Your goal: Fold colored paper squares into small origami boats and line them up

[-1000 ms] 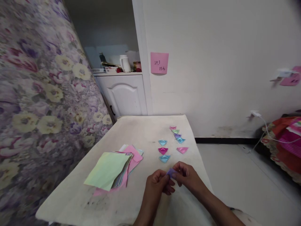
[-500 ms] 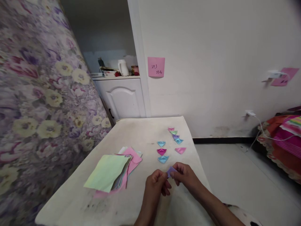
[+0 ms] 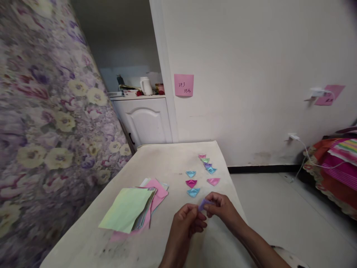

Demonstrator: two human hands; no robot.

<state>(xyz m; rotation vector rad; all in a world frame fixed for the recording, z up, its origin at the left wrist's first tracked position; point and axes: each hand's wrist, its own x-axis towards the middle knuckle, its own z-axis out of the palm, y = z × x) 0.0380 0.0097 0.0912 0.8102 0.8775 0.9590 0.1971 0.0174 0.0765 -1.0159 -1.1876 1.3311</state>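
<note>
"Purple folded paper (image 3: 203,205), one piece: where do we enter it?"

"Over the cream-covered table (image 3: 156,160), between our left hand (image 3: 185,220) and our right hand (image 3: 223,207), near the closest light-blue paper boat (image 3: 193,192)."

"State of grip?"

"Left: thumb and fingertips pinched on its left end, lower fingers loosely curled. Right: thumb and forefinger pinched on its right part. Gaps no wider than the paper, as far as we can see."

"Hazards, in our judgement?"

"Crooked crease, should our two pinches pull unevenly; tear, should we tug outward on thin paper; displaced pink paper boat (image 3: 213,181), should our right knuckles drift forward."

"Orientation?"

"Long axis, where visible, slanted: near end at our left fingertips, far end away and rightward. Fingers cover both ends; which is the front, we cannot tell."
</note>
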